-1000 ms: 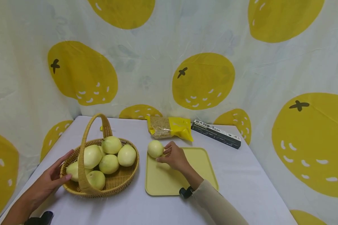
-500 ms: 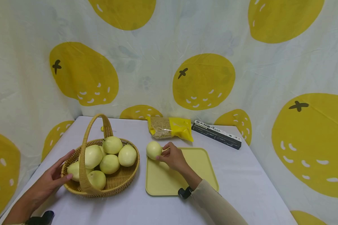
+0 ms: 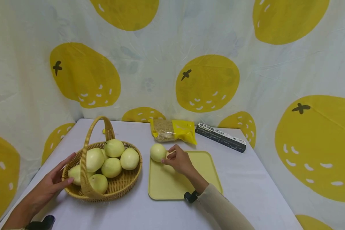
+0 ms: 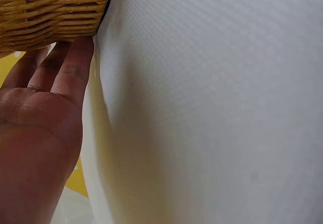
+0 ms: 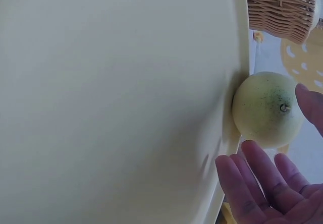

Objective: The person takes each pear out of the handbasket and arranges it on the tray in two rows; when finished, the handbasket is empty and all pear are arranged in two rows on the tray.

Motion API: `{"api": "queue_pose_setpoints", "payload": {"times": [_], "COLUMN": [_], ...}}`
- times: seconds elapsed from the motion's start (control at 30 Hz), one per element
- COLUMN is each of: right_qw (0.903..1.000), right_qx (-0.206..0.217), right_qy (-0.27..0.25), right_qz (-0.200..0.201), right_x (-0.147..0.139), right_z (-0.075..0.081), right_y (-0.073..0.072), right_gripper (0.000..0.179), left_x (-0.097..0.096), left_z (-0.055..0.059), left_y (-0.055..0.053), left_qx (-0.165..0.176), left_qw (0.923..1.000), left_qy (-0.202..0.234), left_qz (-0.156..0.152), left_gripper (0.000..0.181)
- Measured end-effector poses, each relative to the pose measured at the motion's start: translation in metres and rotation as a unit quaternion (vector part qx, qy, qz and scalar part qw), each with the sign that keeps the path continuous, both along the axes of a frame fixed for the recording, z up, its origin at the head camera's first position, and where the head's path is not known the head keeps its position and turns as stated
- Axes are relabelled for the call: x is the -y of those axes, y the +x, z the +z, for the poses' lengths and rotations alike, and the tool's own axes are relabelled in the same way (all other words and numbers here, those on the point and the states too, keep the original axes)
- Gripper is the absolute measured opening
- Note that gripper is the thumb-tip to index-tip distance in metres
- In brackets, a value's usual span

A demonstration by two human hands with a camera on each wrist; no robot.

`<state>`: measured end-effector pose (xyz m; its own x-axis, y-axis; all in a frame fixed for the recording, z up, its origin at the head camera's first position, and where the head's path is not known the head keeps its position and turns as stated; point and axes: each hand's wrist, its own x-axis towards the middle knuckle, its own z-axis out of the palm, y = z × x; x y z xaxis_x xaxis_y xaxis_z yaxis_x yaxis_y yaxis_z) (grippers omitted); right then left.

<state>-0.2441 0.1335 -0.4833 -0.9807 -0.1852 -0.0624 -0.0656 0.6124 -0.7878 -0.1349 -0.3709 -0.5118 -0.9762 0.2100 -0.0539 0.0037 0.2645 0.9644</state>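
Observation:
My left hand [image 3: 50, 182] rests against the left side of a wicker basket [image 3: 123, 187], thumb at the rim and fingers extended along the wall. In the left wrist view, straight fingers [image 4: 73, 72] reach the underside of the woven wall [image 4: 60, 17]. Round pale yellow-green fruits [image 3: 112, 167] are piled in the basket. One similar fruit [image 3: 158, 152] sits at the back left corner of a yellow tray [image 3: 166, 188]. My right hand [image 3: 179, 161] is right beside it, fingers spread and thumb near its stem in the right wrist view; fingertips [image 5: 248, 146] come close to its skin.
Behind the tray lies a yellow bag of dry food [image 3: 172, 131]. A black and white pasta box [image 3: 220, 137] lies at the back right. The basket's tall handle [image 3: 86, 153] arches over the fruit. A fruit-print curtain [image 3: 149, 80] hangs behind the white table [image 3: 247, 191].
The single fruit shifted slightly left, then back a little. My right thumb overlapped it half a second ago and has now drawn off to its edge. The left hand and basket stay put.

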Motion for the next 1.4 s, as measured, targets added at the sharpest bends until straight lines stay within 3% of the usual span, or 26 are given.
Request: {"api": "queue_pose_setpoints", "payload": {"times": [0.4,0.63,1.03,1.4], "right_qw": [0.9965,0.9940,0.9877,0.9801], "right_qx": [-0.073,-0.102,-0.131,-0.155], "right_qy": [0.010,0.001,-0.074,-0.030], "right_qz": [-0.039,-0.040,0.042,0.120], "right_x": [0.001,0.011,0.037,0.072], "right_z": [0.021,0.036,0.044,0.037], "right_y": [0.007,0.012,0.026,0.031], "right_gripper": [0.066,0.066,0.077,0.088], "left_x": [-0.001,-0.003,-0.003,-0.005], "left_z": [0.001,0.003,0.003,0.003], "left_y": [0.000,0.001,0.000,0.001], "left_qx": [0.011,0.014,0.049,0.050], "left_qw": [0.9999,0.9999,0.9986,0.9986], "left_qy": [0.006,-0.005,-0.001,0.009], "left_qz": [0.002,0.008,0.018,0.017], "left_gripper": [0.084,0.083,0.084,0.084]}}
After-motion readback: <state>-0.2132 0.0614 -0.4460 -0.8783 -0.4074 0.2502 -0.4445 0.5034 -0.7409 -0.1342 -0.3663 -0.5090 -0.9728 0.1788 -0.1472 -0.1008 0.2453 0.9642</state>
